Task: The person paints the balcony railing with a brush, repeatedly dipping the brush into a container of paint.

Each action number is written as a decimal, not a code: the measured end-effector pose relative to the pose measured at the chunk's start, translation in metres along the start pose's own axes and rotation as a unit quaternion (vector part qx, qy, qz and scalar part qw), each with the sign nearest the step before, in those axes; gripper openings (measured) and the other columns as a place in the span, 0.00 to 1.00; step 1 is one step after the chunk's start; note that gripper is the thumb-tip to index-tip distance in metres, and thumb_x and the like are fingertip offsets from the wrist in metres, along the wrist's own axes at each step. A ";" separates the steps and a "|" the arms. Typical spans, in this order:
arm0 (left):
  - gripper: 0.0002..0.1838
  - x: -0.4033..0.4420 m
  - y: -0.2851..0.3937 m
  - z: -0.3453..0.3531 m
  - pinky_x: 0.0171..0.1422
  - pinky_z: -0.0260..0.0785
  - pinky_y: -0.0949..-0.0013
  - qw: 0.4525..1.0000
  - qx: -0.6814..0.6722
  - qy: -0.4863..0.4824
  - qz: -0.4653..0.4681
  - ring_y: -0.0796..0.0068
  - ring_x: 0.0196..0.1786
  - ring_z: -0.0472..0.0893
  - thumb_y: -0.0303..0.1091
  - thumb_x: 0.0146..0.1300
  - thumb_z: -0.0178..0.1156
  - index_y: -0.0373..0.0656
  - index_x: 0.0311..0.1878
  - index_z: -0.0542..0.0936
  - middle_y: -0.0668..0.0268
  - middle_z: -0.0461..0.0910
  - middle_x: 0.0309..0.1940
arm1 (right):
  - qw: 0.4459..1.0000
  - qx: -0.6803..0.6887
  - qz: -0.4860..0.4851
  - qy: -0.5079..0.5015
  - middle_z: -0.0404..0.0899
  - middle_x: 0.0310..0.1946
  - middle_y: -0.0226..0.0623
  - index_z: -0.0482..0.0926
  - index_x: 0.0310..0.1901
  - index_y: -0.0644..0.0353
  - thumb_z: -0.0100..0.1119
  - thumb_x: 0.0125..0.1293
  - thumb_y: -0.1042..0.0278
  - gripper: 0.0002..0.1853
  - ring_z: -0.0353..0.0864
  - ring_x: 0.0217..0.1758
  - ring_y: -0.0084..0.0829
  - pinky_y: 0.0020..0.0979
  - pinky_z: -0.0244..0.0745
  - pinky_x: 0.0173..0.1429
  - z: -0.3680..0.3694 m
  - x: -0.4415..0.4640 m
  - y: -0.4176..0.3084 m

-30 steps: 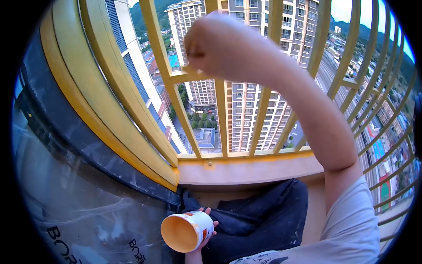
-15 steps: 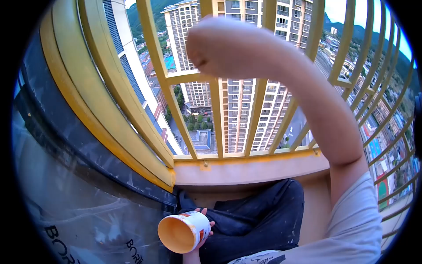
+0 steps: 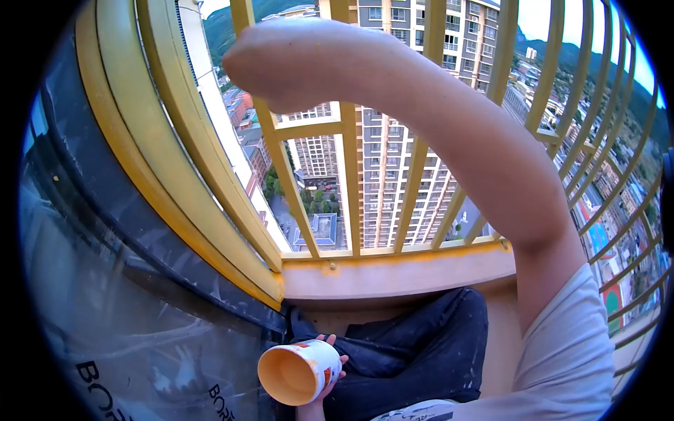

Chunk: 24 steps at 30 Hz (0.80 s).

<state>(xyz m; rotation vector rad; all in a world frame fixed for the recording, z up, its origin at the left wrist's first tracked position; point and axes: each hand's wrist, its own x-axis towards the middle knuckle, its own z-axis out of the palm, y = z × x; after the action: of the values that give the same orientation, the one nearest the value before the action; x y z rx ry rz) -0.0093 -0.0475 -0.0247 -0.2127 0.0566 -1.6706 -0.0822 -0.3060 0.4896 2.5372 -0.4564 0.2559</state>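
Low in the view, my left hand (image 3: 335, 372) is wrapped round a white paper tub (image 3: 319, 365) with orange and dark print. The tub is tilted, its open mouth facing me, and its pale orange inside shows. My right hand (image 3: 256, 67) is raised high in front of the yellow railing, at the end of my bent arm. It looks closed, with the back of the hand and wrist toward me. Its fingers are mostly hidden, and whatever it may hold does not show. The hand is near a yellow post (image 3: 242, 15) at the upper left.
Yellow railing bars (image 3: 349, 179) stand ahead and curve round to the right, with tall buildings far below. A low ledge (image 3: 400, 276) runs under them. At left are a yellow frame (image 3: 130, 140) and film-covered glass (image 3: 161, 316). My legs (image 3: 414, 344) are folded on the floor.
My right hand has moved left and slightly up, toward the yellow post. My left hand and the paper tub stay nearly where they were, with the view shifted slightly.
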 end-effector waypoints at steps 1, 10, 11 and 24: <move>0.49 -0.002 0.000 0.000 0.68 0.73 0.32 1.000 0.006 0.004 -0.003 0.31 0.74 0.69 0.64 0.68 0.67 0.51 0.83 0.60 0.62 0.55 0.85 | 1.000 0.011 -0.018 -0.002 0.87 0.36 0.52 0.86 0.41 0.70 0.63 0.65 0.83 0.06 0.90 0.40 0.41 0.37 0.88 0.43 0.013 0.004 -0.004; 0.49 0.000 0.001 -0.001 0.68 0.74 0.33 1.000 0.001 -0.007 -0.006 0.31 0.74 0.69 0.65 0.67 0.67 0.50 0.83 0.61 0.61 0.56 0.85 | 0.998 0.006 -0.045 0.033 0.89 0.40 0.48 0.89 0.45 0.64 0.65 0.62 0.78 0.10 0.92 0.47 0.45 0.43 0.89 0.50 0.049 0.023 -0.013; 0.49 0.001 0.001 0.001 0.68 0.74 0.33 1.000 0.003 -0.008 -0.008 0.31 0.74 0.69 0.65 0.67 0.67 0.50 0.83 0.61 0.61 0.56 0.85 | 0.997 0.035 -0.014 0.073 0.89 0.39 0.49 0.89 0.43 0.65 0.65 0.63 0.77 0.09 0.92 0.45 0.45 0.43 0.89 0.49 0.054 0.028 -0.011; 0.50 -0.002 0.001 -0.001 0.68 0.73 0.32 1.000 -0.004 -0.007 -0.005 0.32 0.74 0.69 0.64 0.67 0.68 0.49 0.83 0.60 0.61 0.56 0.85 | 0.999 0.012 0.035 0.021 0.82 0.25 0.48 0.81 0.24 0.69 0.58 0.59 0.83 0.07 0.86 0.31 0.40 0.43 0.85 0.42 0.048 -0.021 0.016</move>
<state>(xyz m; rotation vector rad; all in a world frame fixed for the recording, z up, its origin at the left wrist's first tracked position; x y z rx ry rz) -0.0083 -0.0454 -0.0264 -0.2302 0.0514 -1.6791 -0.1036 -0.3392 0.4515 2.5356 -0.5301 0.3433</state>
